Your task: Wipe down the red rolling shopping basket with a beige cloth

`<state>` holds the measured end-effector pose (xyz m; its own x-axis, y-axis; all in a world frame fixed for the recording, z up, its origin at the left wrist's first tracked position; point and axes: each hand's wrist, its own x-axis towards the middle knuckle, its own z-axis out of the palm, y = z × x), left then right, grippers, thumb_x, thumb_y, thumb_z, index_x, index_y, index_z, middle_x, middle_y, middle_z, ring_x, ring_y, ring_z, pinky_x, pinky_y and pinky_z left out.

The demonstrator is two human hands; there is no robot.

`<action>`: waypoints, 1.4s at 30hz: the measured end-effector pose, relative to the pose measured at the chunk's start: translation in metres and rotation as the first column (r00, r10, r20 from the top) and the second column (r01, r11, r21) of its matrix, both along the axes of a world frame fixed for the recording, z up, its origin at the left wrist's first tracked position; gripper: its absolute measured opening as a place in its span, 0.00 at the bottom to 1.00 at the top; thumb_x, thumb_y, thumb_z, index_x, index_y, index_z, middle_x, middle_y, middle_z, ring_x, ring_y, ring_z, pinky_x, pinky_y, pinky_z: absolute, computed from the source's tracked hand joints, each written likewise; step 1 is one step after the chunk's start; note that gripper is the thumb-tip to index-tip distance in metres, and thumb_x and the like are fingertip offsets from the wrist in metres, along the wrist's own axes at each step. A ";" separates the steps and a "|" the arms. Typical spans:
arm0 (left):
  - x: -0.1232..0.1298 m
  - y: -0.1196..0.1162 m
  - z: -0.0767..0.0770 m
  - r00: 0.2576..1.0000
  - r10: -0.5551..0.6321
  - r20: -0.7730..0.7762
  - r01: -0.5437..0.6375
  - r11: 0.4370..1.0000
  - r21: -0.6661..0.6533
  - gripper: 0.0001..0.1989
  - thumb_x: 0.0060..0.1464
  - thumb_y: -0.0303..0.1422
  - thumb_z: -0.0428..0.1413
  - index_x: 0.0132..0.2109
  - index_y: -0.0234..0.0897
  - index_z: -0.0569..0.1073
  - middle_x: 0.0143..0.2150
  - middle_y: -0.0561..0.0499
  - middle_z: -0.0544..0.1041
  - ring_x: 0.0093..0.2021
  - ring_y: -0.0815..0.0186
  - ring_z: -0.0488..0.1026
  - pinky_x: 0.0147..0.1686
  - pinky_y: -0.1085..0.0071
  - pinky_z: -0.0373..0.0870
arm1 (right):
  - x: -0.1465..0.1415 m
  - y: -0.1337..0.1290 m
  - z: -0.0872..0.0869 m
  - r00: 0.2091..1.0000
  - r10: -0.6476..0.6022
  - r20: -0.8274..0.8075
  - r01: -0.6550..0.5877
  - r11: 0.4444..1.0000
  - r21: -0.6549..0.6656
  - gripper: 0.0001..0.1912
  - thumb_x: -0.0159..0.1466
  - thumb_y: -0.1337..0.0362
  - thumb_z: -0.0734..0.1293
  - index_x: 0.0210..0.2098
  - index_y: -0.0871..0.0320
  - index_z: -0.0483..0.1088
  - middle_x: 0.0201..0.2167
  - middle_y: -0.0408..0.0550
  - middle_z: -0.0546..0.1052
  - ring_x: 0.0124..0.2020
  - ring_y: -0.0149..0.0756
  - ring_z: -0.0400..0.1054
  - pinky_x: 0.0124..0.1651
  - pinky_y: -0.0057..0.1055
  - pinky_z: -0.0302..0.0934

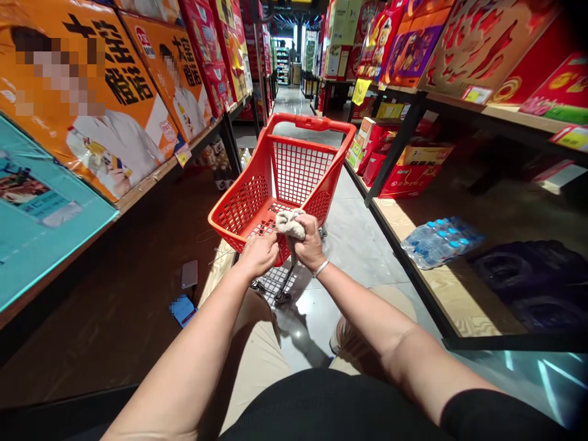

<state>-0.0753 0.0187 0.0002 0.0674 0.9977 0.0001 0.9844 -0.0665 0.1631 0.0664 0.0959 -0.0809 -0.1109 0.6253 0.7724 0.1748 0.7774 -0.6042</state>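
Note:
A red plastic shopping cart [255, 223] with grid-like holes stands in the aisle before me, its near rim at my hands. My left hand [261, 252] is closed over that near rim. In my right hand [311, 244], beside it, is a crumpled beige cloth [289, 224], bunched up above the rim. The right fingers are wrapped round the cloth, and part of the rim behind them is hidden. The cart's basket holds nothing that I can see.
Shelves with orange boxes [160, 92] line the left side; red gift boxes [413, 174] fill the right shelves. A pack of bottled water [438, 242] lies on the low right shelf. A phone-like blue object [184, 310] sits low at left. The shiny floor [362, 245] runs down the aisle.

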 end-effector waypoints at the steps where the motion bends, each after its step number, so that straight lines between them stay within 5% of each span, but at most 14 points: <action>1: -0.002 0.000 -0.001 1.000 -0.005 0.004 0.005 1.000 0.002 0.17 0.63 0.31 0.42 0.47 0.38 0.75 0.42 0.45 0.82 0.43 0.57 0.77 0.46 0.64 0.67 | -0.001 0.005 0.004 1.000 -0.013 -0.002 0.013 1.000 0.013 0.24 0.61 0.68 0.68 0.56 0.52 0.66 0.52 0.53 0.68 0.57 0.44 0.65 0.64 0.45 0.62; 4: -0.008 0.003 -0.005 1.000 0.003 0.015 -0.003 1.000 0.011 0.17 0.61 0.31 0.42 0.43 0.37 0.76 0.41 0.43 0.81 0.43 0.56 0.76 0.47 0.63 0.68 | -0.005 0.004 -0.005 0.997 -0.027 0.066 0.026 0.999 0.024 0.26 0.62 0.67 0.68 0.59 0.48 0.67 0.55 0.53 0.66 0.60 0.45 0.63 0.65 0.46 0.60; 11: -0.013 0.004 -0.011 0.993 -0.063 0.102 0.058 0.997 0.059 0.21 0.57 0.30 0.43 0.51 0.38 0.76 0.42 0.46 0.82 0.44 0.57 0.76 0.49 0.63 0.67 | -0.008 -0.041 -0.105 0.951 -0.002 0.309 0.035 0.994 -0.103 0.22 0.53 0.74 0.69 0.46 0.51 0.74 0.50 0.50 0.66 0.52 0.45 0.64 0.56 0.47 0.66; 14: -0.013 0.004 -0.012 0.995 -0.051 0.091 0.045 0.997 0.069 0.21 0.58 0.30 0.43 0.52 0.38 0.75 0.42 0.46 0.82 0.44 0.57 0.76 0.49 0.63 0.66 | -0.003 -0.043 -0.126 0.941 0.040 0.335 0.013 0.988 -0.154 0.22 0.48 0.78 0.66 0.39 0.51 0.75 0.45 0.48 0.68 0.46 0.43 0.65 0.50 0.43 0.68; 18: -0.014 0.006 -0.017 0.994 -0.054 0.098 0.044 0.993 0.108 0.18 0.61 0.33 0.44 0.50 0.40 0.76 0.42 0.47 0.82 0.45 0.59 0.76 0.49 0.64 0.65 | 0.003 -0.026 -0.111 0.965 0.013 0.260 0.037 0.982 -0.187 0.22 0.47 0.78 0.63 0.38 0.51 0.73 0.40 0.45 0.69 0.44 0.40 0.68 0.50 0.39 0.69; 24: -0.014 0.009 -0.025 0.991 -0.072 0.111 0.055 0.987 0.150 0.20 0.68 0.40 0.41 0.49 0.39 0.76 0.39 0.47 0.81 0.42 0.59 0.76 0.46 0.65 0.65 | 0.003 0.020 -0.022 0.990 -0.138 0.029 0.141 0.978 -0.157 0.19 0.55 0.72 0.66 0.46 0.55 0.71 0.48 0.50 0.67 0.53 0.40 0.67 0.60 0.39 0.65; 26: -0.012 0.010 -0.027 0.992 -0.048 0.120 0.029 0.988 0.155 0.21 0.69 0.41 0.40 0.50 0.40 0.76 0.41 0.47 0.81 0.43 0.59 0.76 0.47 0.64 0.64 | 0.001 0.028 -0.008 0.988 -0.156 -0.021 0.152 0.981 -0.116 0.16 0.56 0.69 0.67 0.45 0.55 0.71 0.48 0.51 0.67 0.54 0.40 0.66 0.61 0.39 0.64; 28: -0.010 0.010 -0.028 0.993 -0.018 0.113 0.000 0.988 0.155 0.22 0.69 0.41 0.40 0.50 0.40 0.76 0.42 0.46 0.82 0.45 0.58 0.76 0.47 0.63 0.64 | -0.002 0.026 -0.017 0.988 -0.154 -0.004 0.153 0.984 -0.096 0.15 0.57 0.68 0.67 0.45 0.55 0.71 0.50 0.52 0.66 0.55 0.42 0.66 0.62 0.42 0.63; 31: -0.010 0.010 -0.030 0.996 0.003 0.087 -0.017 0.986 0.167 0.21 0.69 0.40 0.40 0.50 0.39 0.76 0.43 0.45 0.82 0.46 0.57 0.76 0.49 0.62 0.63 | -0.004 0.006 -0.061 0.990 -0.115 0.082 0.126 0.983 -0.134 0.15 0.56 0.70 0.67 0.43 0.54 0.72 0.51 0.52 0.66 0.56 0.45 0.65 0.62 0.46 0.64; 34: -0.013 0.011 -0.032 0.996 -0.001 0.086 -0.015 0.982 0.189 0.20 0.69 0.39 0.40 0.50 0.40 0.76 0.41 0.46 0.82 0.44 0.58 0.77 0.49 0.63 0.63 | -0.002 -0.017 -0.107 0.988 -0.039 0.153 0.072 0.973 -0.218 0.17 0.49 0.76 0.66 0.35 0.52 0.72 0.43 0.48 0.69 0.46 0.43 0.69 0.53 0.43 0.70; 36: -0.014 0.010 -0.033 0.995 -0.003 0.098 -0.018 0.978 0.206 0.20 0.69 0.40 0.40 0.50 0.41 0.75 0.41 0.47 0.82 0.44 0.59 0.77 0.49 0.63 0.63 | 0.002 -0.021 -0.120 0.988 0.005 0.156 0.047 0.943 -0.329 0.18 0.45 0.78 0.64 0.31 0.52 0.71 0.36 0.44 0.69 0.39 0.40 0.69 0.47 0.38 0.71; 39: -0.012 0.009 -0.032 0.996 -0.009 0.094 -0.009 0.981 0.193 0.20 0.69 0.42 0.40 0.48 0.41 0.75 0.39 0.48 0.81 0.43 0.59 0.77 0.48 0.63 0.62 | 0.008 0.001 -0.106 0.993 -0.056 0.104 0.096 0.892 -0.441 0.18 0.43 0.77 0.62 0.32 0.53 0.70 0.34 0.43 0.70 0.38 0.39 0.69 0.47 0.36 0.70; 42: -0.007 0.009 -0.028 0.998 0.001 0.065 -0.012 0.985 0.172 0.19 0.69 0.43 0.43 0.46 0.40 0.75 0.39 0.47 0.81 0.44 0.58 0.76 0.47 0.63 0.62 | 0.013 0.044 -0.063 0.982 -0.180 0.050 0.183 0.874 -0.450 0.21 0.47 0.74 0.61 0.40 0.55 0.69 0.41 0.46 0.71 0.42 0.38 0.68 0.52 0.37 0.68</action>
